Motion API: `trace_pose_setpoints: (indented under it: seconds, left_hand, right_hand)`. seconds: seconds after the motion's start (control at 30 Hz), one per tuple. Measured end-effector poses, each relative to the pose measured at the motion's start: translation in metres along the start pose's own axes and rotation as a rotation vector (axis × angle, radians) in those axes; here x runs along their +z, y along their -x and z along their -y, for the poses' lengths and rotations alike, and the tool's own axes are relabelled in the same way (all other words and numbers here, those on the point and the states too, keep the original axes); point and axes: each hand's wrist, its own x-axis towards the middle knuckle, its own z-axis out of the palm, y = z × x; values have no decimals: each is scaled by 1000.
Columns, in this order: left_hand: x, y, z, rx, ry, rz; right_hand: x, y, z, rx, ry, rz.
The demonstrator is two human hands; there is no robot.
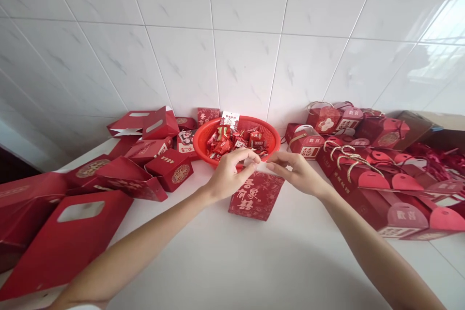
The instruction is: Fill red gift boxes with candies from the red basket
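Note:
In the middle of the white table stands a red box with pale characters and a floral pattern on its front. White flaps show at its top edge. My left hand pinches the left part of the white flaps between thumb and fingers. My right hand pinches them at the right, its fingertips a short way from those of my left hand. Just behind my hands sits a red plastic basket holding wrapped candies and a white card.
Red boxes and folded cartons crowd the left side. Rope-handled red gift boxes fill the right, with a brown cardboard box behind them. A small red box stands by the tiled wall.

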Motion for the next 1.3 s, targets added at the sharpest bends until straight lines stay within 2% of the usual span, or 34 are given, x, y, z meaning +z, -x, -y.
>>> trace_pose_setpoints:
  seconds: [0.13, 0.33, 0.53, 0.63, 0.9, 1.1, 1.3]
  left_hand:
    - [-2, 0, 8, -55, -30, -45]
    - [-10, 4, 16, -187, -13, -36]
    - [-23, 6, 16, -331, 108, 124]
    - [-27, 6, 16, -328, 150, 199]
    - [-30, 7, 22, -317, 190, 253]
    - [-38, 8, 14, -319, 163, 350]
    - [-42, 11, 10, -429, 187, 521]
  right_hand:
    - [-1, 1, -6, -31, -39, -66]
    - [0, 6, -5, 16, -70, 28]
    - [8, 6, -6, 34, -115, 113]
    - [13, 5, -9, 28, -118, 117]
    - [19, 5, -12, 25, -199, 143]
    - [19, 7, -8, 53, -210, 140]
    - [20, 9, -6, 49, -241, 201]
